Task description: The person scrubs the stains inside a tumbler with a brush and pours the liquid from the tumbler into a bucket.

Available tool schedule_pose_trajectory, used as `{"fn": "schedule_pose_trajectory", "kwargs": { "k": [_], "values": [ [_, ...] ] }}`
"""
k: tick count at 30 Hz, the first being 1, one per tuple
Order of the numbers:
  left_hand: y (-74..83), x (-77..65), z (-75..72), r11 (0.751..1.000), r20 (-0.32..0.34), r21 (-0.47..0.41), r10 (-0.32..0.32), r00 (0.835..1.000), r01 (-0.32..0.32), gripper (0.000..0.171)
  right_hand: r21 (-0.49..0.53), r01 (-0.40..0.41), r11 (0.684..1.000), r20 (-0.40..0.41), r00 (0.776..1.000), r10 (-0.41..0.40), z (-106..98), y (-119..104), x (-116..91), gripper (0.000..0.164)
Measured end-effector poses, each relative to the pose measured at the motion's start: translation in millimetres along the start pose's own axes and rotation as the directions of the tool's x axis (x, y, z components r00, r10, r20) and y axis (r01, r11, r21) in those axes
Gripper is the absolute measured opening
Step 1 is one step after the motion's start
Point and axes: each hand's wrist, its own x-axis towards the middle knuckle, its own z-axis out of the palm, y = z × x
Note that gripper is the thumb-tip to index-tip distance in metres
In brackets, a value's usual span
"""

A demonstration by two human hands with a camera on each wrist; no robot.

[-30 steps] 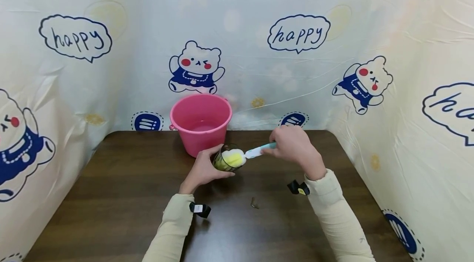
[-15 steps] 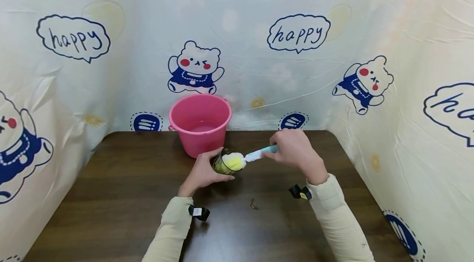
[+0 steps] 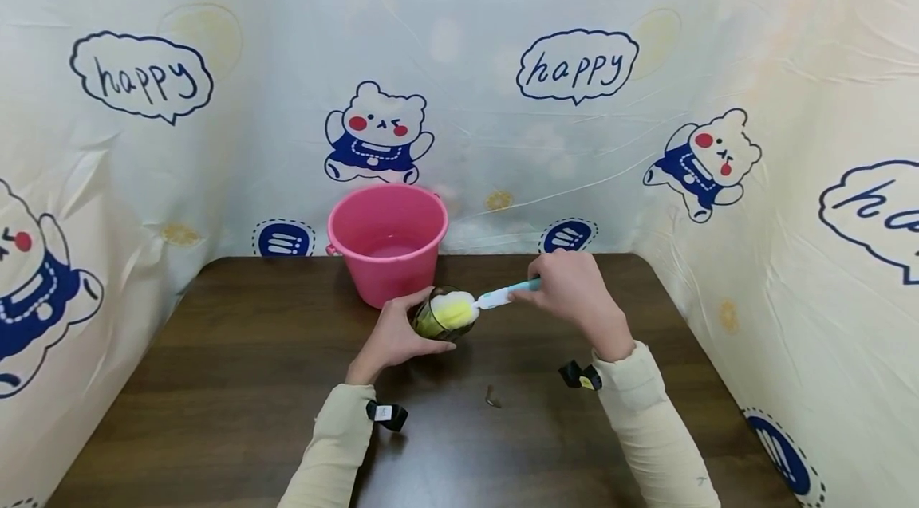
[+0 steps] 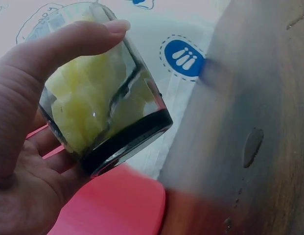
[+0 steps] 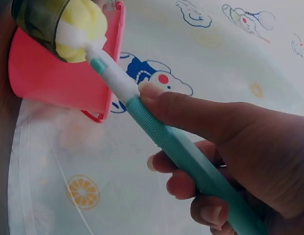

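Note:
In the head view my left hand (image 3: 393,339) grips a dark-tinted glass cup (image 4: 129,139), tilted with its mouth toward the right. The thumb lies along one side of the cup in the left wrist view, with fingers round the other side. A sponge cup brush (image 5: 181,152) with a teal and white handle is in my right hand (image 3: 580,297), thumb on top and fingers curled underneath. Its yellow and white sponge head (image 3: 455,309) sits mostly inside the cup, with the neck end showing at the mouth. Through the glass the sponge looks pressed against the wall.
A pink bucket (image 3: 395,277) stands just behind the cup, close to the left hand. On the brown wooden table (image 3: 237,380) lies a small wet streak (image 3: 491,396). Printed cloth (image 3: 474,133) hangs behind and along both sides.
Both hands keep their holds. The brush and right hand have shifted slightly, and the cup's angle has changed a little. The bucket stays in place.

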Motion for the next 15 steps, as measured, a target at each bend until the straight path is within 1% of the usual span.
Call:
{"fn": "schedule_pose_trajectory", "kwargs": {
  "k": [2, 4, 7, 10, 12, 15],
  "values": [
    [-0.2, 0.2, 0.2, 1.000, -0.010, 0.002, -0.002, 1.000, 0.002, 0.099, 0.004, -0.005, 1.000, 0.005, 1.000, 0.005, 1.2, 0.6, -1.4, 0.043],
    [-0.3, 0.3, 0.7, 1.000, -0.013, 0.004, -0.001, 1.000, 0.001, 0.099, 0.016, 0.008, 1.000, 0.012, 1.000, -0.008, 2.2, 1.4, -3.4, 0.042],
    [-1.2, 0.7, 2.1, 1.000, -0.002, 0.013, -0.002, 1.000, 0.002, 0.100, 0.027, 0.018, 0.999, -0.004, 1.000, -0.018, 3.3, 1.9, -5.1, 0.041],
    [-2.3, 2.5, 3.3, 1.000, 0.001, 0.018, 0.004, 1.000, -0.004, 0.100, 0.010, 0.008, 1.000, -0.013, 1.000, -0.007, 4.7, 3.4, -2.7, 0.041],
    [-3.3, 3.9, 3.9, 1.000, 0.001, 0.022, 0.005, 1.000, -0.005, 0.100, 0.000, 0.012, 1.000, 0.005, 1.000, -0.012, 3.9, 3.4, -0.4, 0.041],
    [-3.5, 5.1, 4.6, 1.000, 0.007, 0.013, 0.001, 1.000, -0.001, 0.100, 0.023, 0.030, 0.999, 0.050, 0.998, -0.031, -0.1, 2.8, 1.7, 0.039]
  ]
}}
